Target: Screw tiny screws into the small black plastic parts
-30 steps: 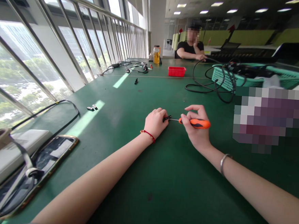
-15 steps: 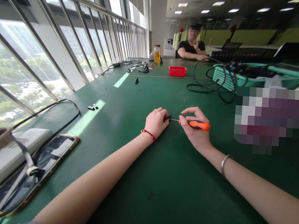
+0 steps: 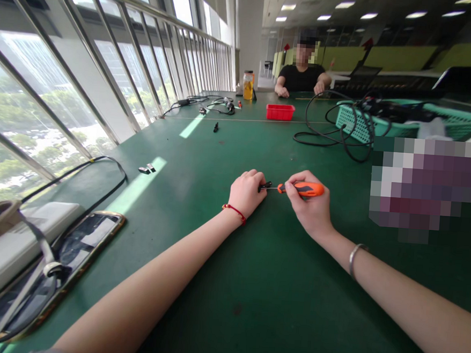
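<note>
My left hand point(image 3: 245, 192) is closed in a fist on the green table point(image 3: 252, 285), gripping a small black part point(image 3: 265, 186) that pokes out between the fingers. My right hand point(image 3: 309, 206) is wrapped round an orange-handled screwdriver point(image 3: 302, 188). The screwdriver lies roughly level, and its thin metal tip touches the black part. Both wrists rest near the table top. A red string circles my left wrist and a metal bangle my right.
A phone in a gold-edged case point(image 3: 47, 271) and a black cable point(image 3: 98, 183) lie at the left. Two small black parts point(image 3: 146, 169) sit beyond them. A red tray point(image 3: 279, 112), a teal basket point(image 3: 364, 126) with cables, a yellow bottle point(image 3: 247, 86) and a seated person point(image 3: 302, 76) are farther back.
My right fingers have closed down round the screwdriver handle, which moved slightly left toward the black part. The person at the far end lowered both arms to the table.
</note>
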Demonstrator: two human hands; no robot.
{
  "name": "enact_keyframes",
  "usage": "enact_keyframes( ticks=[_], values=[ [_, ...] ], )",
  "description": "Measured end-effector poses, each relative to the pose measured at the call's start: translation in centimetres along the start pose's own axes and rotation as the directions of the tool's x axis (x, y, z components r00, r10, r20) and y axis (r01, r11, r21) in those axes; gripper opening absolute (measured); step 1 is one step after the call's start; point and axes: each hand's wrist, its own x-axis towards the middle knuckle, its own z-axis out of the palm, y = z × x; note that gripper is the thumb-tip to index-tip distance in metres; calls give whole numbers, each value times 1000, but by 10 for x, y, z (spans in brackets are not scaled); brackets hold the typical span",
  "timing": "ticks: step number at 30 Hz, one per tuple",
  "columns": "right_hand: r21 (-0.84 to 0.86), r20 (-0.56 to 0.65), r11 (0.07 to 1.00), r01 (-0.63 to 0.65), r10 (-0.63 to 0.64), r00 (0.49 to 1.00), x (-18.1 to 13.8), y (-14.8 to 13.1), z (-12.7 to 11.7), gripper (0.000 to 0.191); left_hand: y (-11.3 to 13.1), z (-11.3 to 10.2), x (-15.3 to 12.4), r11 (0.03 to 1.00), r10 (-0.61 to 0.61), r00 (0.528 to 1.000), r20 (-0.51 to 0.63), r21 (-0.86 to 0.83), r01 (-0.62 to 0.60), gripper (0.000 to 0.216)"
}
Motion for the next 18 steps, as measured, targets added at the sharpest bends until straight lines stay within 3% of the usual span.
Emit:
enact_keyframes(
  ticks=[5,10,18],
  values=[
    [-5,-68,998,67,-67,995,0,-1,-3,9,-1,1,-1,1000,-5,1000,-11,-7,5,3],
    [-27,-178,999,36,-40,983,6,5,-6,11,-1,1,-1,1000,-30,999,-30,-8,30,4],
    [-22,-175,1000,4,-8,984,6,10,-6,12,0,1,-1,1000,-31,999,-30,3,31,4]
  ],
)
